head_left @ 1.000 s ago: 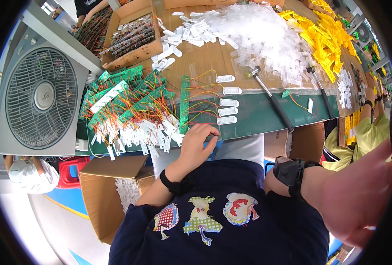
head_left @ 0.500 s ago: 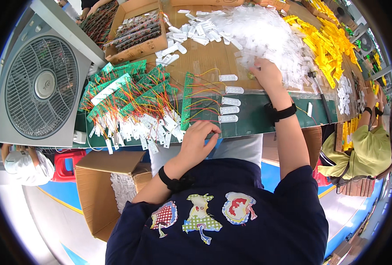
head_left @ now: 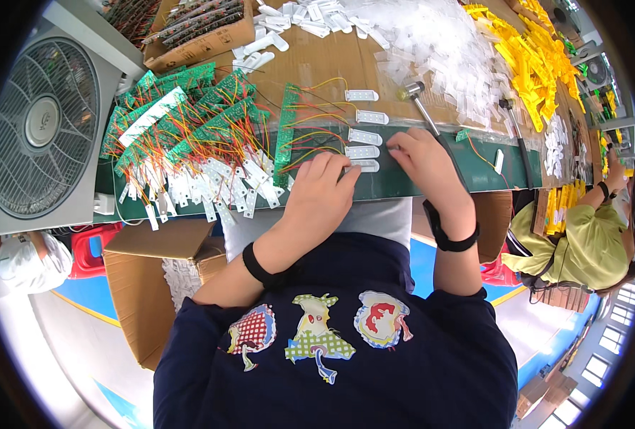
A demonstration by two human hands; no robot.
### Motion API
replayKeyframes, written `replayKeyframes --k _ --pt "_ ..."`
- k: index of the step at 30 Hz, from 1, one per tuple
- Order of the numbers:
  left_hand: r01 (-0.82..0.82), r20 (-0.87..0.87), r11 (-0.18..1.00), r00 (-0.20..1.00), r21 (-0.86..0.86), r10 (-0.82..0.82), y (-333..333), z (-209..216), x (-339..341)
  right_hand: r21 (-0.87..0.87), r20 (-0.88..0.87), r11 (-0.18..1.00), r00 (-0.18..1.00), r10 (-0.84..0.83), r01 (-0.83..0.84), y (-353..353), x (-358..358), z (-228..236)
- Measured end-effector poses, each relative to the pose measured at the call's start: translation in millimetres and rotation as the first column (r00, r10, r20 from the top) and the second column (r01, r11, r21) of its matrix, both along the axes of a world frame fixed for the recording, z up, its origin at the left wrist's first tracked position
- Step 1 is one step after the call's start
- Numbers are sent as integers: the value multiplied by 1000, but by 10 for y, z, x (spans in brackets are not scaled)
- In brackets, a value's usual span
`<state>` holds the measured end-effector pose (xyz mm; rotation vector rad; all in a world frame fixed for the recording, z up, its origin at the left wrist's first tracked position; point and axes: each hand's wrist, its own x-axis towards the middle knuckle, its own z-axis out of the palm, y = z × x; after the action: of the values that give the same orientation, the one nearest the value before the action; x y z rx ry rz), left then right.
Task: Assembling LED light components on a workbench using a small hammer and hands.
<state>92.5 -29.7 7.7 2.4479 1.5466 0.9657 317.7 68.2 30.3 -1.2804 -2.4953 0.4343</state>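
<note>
A long green circuit board (head_left: 286,129) lies in front of me. Red and yellow wires link it to a column of small white strips with rounded ends (head_left: 362,95). My left hand (head_left: 319,189) is curled, thumb and forefinger closed at the wired end of the nearest white strip (head_left: 366,166). To the right of the column, my right hand (head_left: 424,163) has its fingertips pinched together; whatever is between them is too small to make out. A hammer (head_left: 412,90) lies just beyond that hand, its handle running back past the wrist.
Wired green boards (head_left: 217,132) are heaped at the left beside a grey fan (head_left: 42,125). Farther back are a carton of boards (head_left: 210,39), white covers (head_left: 260,43), clear plastic pieces (head_left: 439,50) and yellow parts (head_left: 532,64). Another tool (head_left: 521,143) lies right. A co-worker (head_left: 582,229) sits far right.
My right hand has come back from the edge of the clear pile to beside the white strips, uncovering the hammer. My left hand has moved to the nearest strip. The whole view has shifted slightly.
</note>
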Motion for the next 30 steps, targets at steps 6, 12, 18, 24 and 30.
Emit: replayKeyframes --k 6,12,18,24,30 --pt "-20 -62 1000 998 1 20 -45 -78 63 137 -152 933 938 -311 331 -375 25 -302" --pt "-19 -164 1000 986 -6 18 -41 -160 77 165 -255 920 917 -307 355 -396 79 -424" --pt "-62 -173 998 983 -24 57 -59 -198 116 159 -269 941 930 -251 300 -335 -5 -319" --pt "-128 -89 989 989 -71 122 -196 -43 113 13 -486 1000 874 -10 19 -678 -192 -217" --pt "-57 109 989 991 -137 72 -233 52 -61 -24 -453 996 889 70 -91 -756 -285 -381"
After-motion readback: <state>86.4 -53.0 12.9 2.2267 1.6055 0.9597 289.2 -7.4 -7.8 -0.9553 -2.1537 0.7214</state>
